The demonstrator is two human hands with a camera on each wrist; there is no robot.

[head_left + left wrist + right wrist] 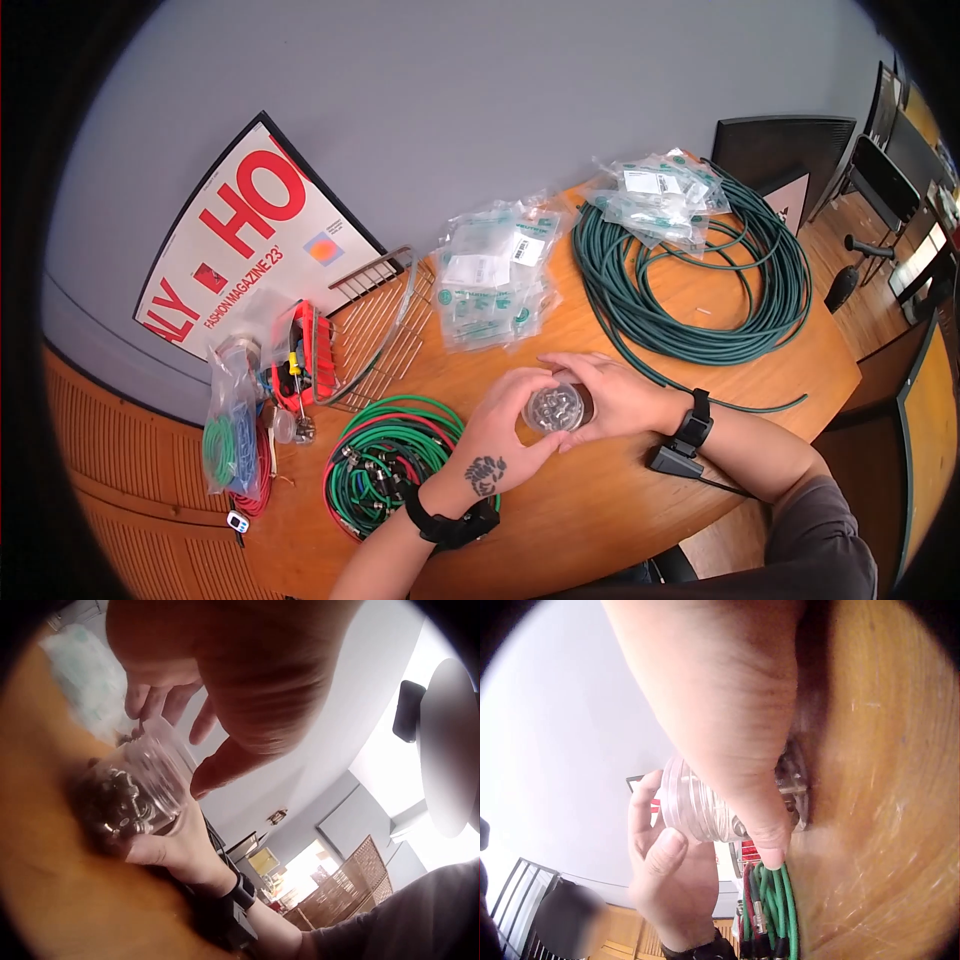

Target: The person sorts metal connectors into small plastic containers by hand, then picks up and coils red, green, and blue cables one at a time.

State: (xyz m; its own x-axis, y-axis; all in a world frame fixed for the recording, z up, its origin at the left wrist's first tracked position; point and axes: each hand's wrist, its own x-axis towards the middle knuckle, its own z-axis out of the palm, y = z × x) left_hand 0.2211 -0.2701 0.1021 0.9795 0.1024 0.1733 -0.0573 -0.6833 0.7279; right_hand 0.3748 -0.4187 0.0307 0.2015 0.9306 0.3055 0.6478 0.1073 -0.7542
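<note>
In the head view a clear plastic jar [555, 408] of small metal connectors [124, 806] is between both hands, close over the wooden table. The right hand [630, 402] grips the jar's body from the right, its thumb lying across the side in the right wrist view. From the left, the left hand [505, 408] holds the clear lid [676, 801], thumb on one side and fingers on the other. The jar is upright, its ribbed neck showing beneath the lid. A coil of green and red cables [400, 412] with metal ends lies left of the left hand.
A large dark green cable coil [592, 285] lies at the back right, plastic bags [655, 205] on it. More clear bags [495, 275] are piled mid-table. Leftward stand a wire rack [375, 345], a red bin [322, 355] with tools and bagged wires [232, 445]. A poster [255, 235] leans behind.
</note>
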